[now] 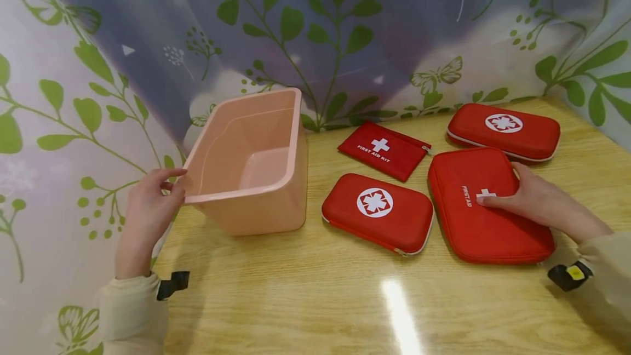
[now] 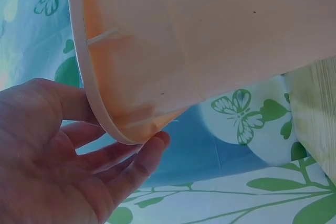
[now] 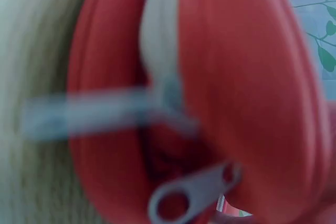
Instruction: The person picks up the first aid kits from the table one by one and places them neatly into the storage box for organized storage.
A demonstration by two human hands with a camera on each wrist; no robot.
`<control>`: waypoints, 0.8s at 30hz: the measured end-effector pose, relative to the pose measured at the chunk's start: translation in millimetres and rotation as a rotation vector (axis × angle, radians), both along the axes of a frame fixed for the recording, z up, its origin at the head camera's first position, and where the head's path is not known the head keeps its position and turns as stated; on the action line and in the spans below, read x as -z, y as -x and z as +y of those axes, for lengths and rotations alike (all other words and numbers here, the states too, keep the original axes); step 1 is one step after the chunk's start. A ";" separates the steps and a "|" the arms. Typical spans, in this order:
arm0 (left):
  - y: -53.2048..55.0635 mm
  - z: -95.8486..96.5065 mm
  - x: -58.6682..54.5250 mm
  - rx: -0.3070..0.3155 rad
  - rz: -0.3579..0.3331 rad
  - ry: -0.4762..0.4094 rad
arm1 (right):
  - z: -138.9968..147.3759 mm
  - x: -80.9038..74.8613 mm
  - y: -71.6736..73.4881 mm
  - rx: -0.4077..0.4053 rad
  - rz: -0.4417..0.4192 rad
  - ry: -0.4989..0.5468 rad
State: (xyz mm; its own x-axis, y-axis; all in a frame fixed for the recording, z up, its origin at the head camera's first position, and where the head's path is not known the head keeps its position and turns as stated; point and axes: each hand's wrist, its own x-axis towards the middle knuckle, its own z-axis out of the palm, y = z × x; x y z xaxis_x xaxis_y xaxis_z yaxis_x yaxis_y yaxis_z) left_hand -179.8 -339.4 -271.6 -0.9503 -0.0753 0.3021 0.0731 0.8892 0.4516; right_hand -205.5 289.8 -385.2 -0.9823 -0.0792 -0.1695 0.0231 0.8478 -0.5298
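A pink plastic bin (image 1: 261, 210) stands at the left of the table, its inside showing bare walls and floor. My left hand (image 1: 154, 210) pinches the bin's near left rim corner; in the left wrist view the fingers curl around the rim (image 2: 97, 106). At the right, my right hand (image 1: 539, 201) grips a square red first aid bag (image 1: 485, 234), thumb across its top and fingers hidden behind its right edge. Close up in the right wrist view are the bag's red side (image 3: 236, 77) and a metal zipper pull (image 3: 191, 192), partly blurred.
Left of the bag lies a red hard-shell case (image 1: 340, 201) with a white round emblem. Behind are a flat red first aid pouch (image 1: 399, 149) and another red case (image 1: 537, 130). A leaf-patterned curtain (image 1: 394, 70) borders the wooden table (image 1: 276, 289) at the back and left.
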 end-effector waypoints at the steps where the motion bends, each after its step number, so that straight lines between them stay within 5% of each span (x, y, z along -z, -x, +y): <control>1: -0.2 -0.3 0.2 0.004 0.002 0.000 | 0.0 0.4 0.2 -0.001 -0.005 0.009; 24: 0.6 -3.7 1.1 0.056 0.058 0.046 | 14.5 0.6 -9.9 0.113 -0.149 0.420</control>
